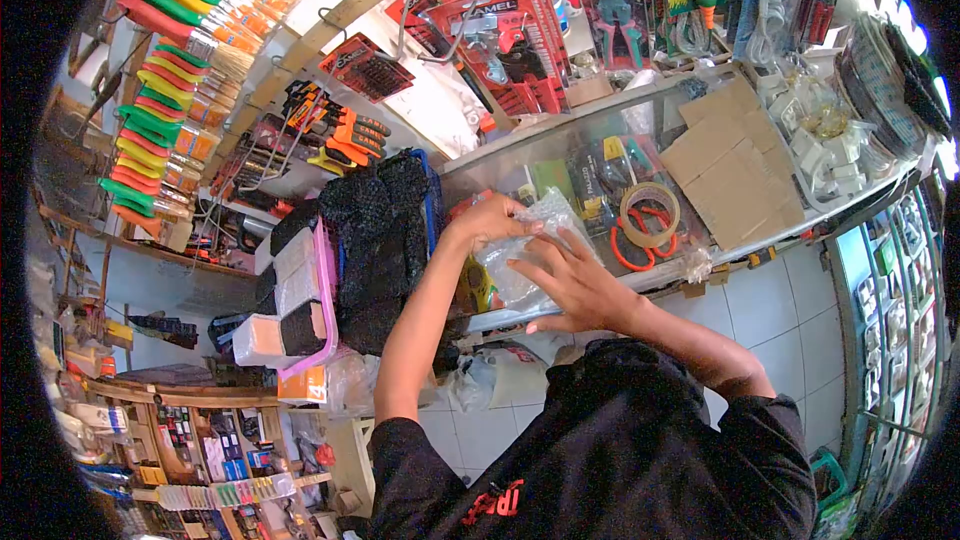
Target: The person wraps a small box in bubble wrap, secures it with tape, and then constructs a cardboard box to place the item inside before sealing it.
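Observation:
A bubble-wrapped package (525, 275) lies on the glass counter in front of me. My left hand (490, 222) has its fingers bent over the package's upper left part and grips the bubble wrap; the contents are hidden. My right hand (575, 285) rests over the package's right side, its fingers spread and touching the wrap. Just right of the package, a roll of brown tape (650, 215) lies on top of orange-handled scissors (632, 248).
The glass counter (490, 165) holds a cardboard sheet (735, 170) on the right. Left of my hands stand a blue crate with black bubble wrap (375, 230) and a pink basket (325, 290) of boxes. Carded tools (510, 40) and paintbrushes (190, 90) hang around.

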Motion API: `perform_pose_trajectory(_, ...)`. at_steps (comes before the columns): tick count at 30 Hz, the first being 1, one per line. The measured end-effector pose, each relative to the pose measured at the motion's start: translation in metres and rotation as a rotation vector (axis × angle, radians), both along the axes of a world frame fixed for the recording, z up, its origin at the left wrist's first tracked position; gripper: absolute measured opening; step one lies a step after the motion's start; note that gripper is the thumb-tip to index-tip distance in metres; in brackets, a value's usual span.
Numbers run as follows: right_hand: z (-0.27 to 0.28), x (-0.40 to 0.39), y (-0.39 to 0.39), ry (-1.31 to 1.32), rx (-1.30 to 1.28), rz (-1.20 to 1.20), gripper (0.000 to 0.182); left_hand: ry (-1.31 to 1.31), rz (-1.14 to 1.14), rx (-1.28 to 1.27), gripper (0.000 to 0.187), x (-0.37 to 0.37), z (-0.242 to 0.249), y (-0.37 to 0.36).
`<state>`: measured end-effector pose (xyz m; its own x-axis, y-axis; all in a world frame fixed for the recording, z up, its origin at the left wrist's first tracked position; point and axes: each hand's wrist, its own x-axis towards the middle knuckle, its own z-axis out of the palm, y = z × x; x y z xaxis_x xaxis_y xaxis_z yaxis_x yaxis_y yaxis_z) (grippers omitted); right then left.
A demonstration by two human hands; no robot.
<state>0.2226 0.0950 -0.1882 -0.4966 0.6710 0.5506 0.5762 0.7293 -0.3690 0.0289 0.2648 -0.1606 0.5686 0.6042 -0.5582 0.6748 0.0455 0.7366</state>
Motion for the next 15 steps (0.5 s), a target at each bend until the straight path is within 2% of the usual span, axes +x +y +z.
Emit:
perform_pose_trajectory(6,0.001,0.002,0.000,0.030,-0.003,-0.001,0.095,-0.053,0.020,0.038,0.039,0.003,0.002,-0.005)
perform_pose_trajectory(10,-0.005,0.002,0.004,0.142,-0.011,0.014,0.095,-0.025,0.094,-0.010,0.031,-0.001,-0.005,-0.009)
perform_pose_trajectory(15,0.000,0.005,0.003,0.212,0.002,0.039,0.090,0.032,0.022,0.322,0.029,0.005,0.003,-0.025)
